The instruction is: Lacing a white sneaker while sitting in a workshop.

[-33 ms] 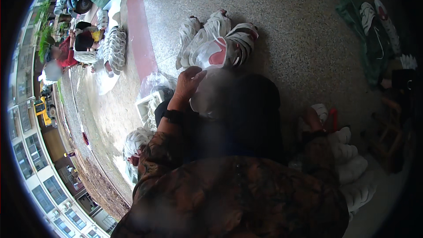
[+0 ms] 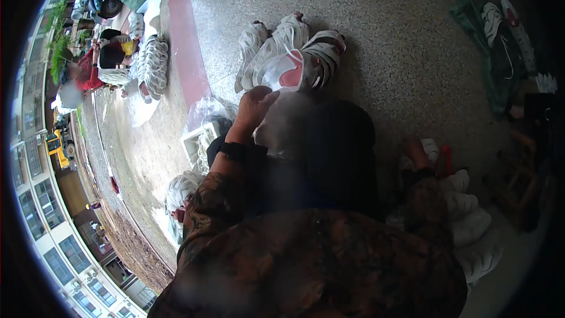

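My left hand is raised over my lap, fingers curled together. Whatever they hold, if anything, is hidden behind a hazy pale patch beside them. Just beyond that hand, on the speckled floor, stands a cluster of white shoe uppers with red linings, nested in rows. My right hand is low at my right side, dark and smeared, close to a white shoe upper; I cannot tell whether it touches it. A red strip-like thing lies beside it, and a row of white shoe uppers runs back along my right.
At my left are a white crate with plastic wrap and another bundle of uppers. Far left, a person in red sits by more uppers. At right, a green cloth bears shoe pieces, near a wooden stool.
My right hand has shifted slightly left and up, away from the red strip-like thing. My left hand has risen a little, its fingers still curled.
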`<act>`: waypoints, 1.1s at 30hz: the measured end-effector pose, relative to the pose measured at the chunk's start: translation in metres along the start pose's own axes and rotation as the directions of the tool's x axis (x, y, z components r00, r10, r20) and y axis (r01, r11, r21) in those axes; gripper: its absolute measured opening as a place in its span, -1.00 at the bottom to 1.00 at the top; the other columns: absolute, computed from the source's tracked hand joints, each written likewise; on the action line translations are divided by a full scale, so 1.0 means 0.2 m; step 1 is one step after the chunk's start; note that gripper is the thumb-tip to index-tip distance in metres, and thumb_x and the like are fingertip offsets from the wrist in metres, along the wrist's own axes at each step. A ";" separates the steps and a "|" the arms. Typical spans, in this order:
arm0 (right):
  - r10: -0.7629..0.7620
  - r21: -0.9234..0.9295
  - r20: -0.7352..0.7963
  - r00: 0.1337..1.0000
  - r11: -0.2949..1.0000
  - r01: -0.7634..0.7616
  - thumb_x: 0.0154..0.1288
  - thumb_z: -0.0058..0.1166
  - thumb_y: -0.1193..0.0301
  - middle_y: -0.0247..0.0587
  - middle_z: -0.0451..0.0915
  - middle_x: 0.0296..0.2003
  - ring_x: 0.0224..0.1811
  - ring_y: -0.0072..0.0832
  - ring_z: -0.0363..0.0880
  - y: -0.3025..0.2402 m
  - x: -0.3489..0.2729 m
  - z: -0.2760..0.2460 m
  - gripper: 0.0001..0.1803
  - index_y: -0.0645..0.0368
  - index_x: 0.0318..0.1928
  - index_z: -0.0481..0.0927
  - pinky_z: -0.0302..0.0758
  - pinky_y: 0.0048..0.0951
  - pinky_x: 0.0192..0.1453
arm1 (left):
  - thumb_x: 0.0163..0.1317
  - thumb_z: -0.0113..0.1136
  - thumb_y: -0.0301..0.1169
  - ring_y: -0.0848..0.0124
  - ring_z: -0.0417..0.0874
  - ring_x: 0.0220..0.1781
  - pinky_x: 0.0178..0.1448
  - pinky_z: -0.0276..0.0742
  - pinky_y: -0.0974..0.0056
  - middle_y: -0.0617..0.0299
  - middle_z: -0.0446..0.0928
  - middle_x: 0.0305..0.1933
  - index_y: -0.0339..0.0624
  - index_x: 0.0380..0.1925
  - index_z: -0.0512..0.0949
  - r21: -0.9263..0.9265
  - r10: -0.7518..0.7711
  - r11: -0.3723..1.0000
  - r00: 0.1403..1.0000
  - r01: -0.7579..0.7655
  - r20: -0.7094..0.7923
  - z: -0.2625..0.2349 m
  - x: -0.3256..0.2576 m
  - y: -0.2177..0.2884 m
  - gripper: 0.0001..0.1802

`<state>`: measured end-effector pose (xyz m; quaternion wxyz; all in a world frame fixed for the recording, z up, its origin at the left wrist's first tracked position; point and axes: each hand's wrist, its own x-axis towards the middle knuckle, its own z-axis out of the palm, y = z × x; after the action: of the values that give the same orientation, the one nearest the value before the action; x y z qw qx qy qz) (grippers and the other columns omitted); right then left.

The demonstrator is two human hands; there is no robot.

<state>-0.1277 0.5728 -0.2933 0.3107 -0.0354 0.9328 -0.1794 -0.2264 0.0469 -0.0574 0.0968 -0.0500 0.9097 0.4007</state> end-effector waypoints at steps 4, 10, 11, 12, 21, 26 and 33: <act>-0.171 0.255 -0.111 0.979 0.947 0.194 0.04 0.14 0.28 0.09 0.54 -0.46 -0.34 0.01 0.55 -0.49 0.58 -0.18 -0.75 0.24 -0.40 0.57 0.45 -0.13 -0.26 | 0.21 0.15 -0.07 0.23 0.58 -0.30 -0.13 0.45 0.20 0.00 0.57 -0.41 -0.37 -0.37 0.58 0.042 -0.291 0.956 0.923 0.291 0.252 0.13 0.30 -0.06 -0.53; -0.301 0.393 -0.051 0.952 0.871 0.296 -0.01 0.23 0.40 0.00 0.54 -0.53 -0.42 -0.10 0.55 -1.09 1.03 -0.39 -0.78 0.28 -0.46 0.49 0.43 -0.20 -0.33 | 0.09 0.22 0.12 0.27 0.64 -0.41 -0.30 0.49 0.25 0.04 0.58 -0.53 -0.34 -0.51 0.61 0.257 -0.218 0.961 0.859 0.106 0.463 0.46 0.66 -0.18 -0.39; -0.297 0.399 -0.046 0.954 0.870 0.290 -0.01 0.23 0.40 0.00 0.54 -0.53 -0.42 -0.10 0.55 -1.14 1.08 -0.40 -0.78 0.28 -0.46 0.49 0.43 -0.20 -0.33 | 0.08 0.26 0.06 0.35 0.59 -0.46 -0.36 0.46 0.26 0.11 0.56 -0.55 -0.31 -0.49 0.61 0.168 -0.358 0.934 0.830 0.316 0.427 0.51 0.67 -0.21 -0.46; -0.263 0.412 0.006 0.965 0.880 0.237 -0.01 0.23 0.40 0.01 0.56 -0.47 -0.36 -0.08 0.56 -1.18 1.13 -0.42 -0.77 0.28 -0.41 0.50 0.45 -0.20 -0.29 | 0.06 0.31 -0.01 0.43 0.54 -0.52 -0.41 0.42 0.27 0.18 0.55 -0.56 -0.28 -0.47 0.62 0.043 -0.459 0.875 0.801 0.481 0.384 0.54 0.68 -0.25 -0.53; -0.240 0.407 -0.255 0.937 0.852 0.329 0.06 0.24 0.11 0.22 0.53 -0.07 0.04 0.02 0.50 -1.28 1.59 -0.49 -0.38 0.30 0.01 0.42 0.41 -0.16 0.09 | 0.21 -0.04 -0.37 0.18 0.65 -0.39 -0.32 0.54 0.18 0.05 0.57 -0.52 -0.32 -0.01 0.38 0.399 0.075 0.826 0.780 -0.398 0.622 0.48 0.72 -0.31 -0.63; -0.232 0.435 -0.204 0.951 0.849 0.300 0.14 0.15 -0.03 0.23 0.47 0.06 0.16 0.05 0.42 -1.31 1.78 -0.42 -0.22 0.26 0.21 0.30 0.34 -0.18 0.20 | -0.01 0.11 -0.39 -0.01 0.60 -0.44 -0.36 0.53 0.01 0.00 0.55 -0.55 -0.16 -0.35 0.55 0.549 -0.005 0.762 0.844 -0.344 0.536 0.39 0.68 -0.23 -0.81; -0.195 0.509 -0.146 0.970 0.826 0.243 0.21 0.08 -0.09 0.22 0.49 0.04 0.12 0.01 0.46 -1.26 1.79 -0.37 -0.23 0.28 0.19 0.28 0.37 -0.17 0.16 | -0.05 0.29 -0.25 0.14 0.65 -0.23 -0.12 0.53 0.14 0.02 0.61 -0.34 -0.18 -0.29 0.56 0.228 -0.003 0.957 0.775 -0.183 0.632 0.68 0.75 -0.58 -0.67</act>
<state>-0.4702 0.2980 -0.3510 0.2446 -0.0486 0.8511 -0.4620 -0.3356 0.0676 -0.2625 0.3799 0.1439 0.8736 0.2678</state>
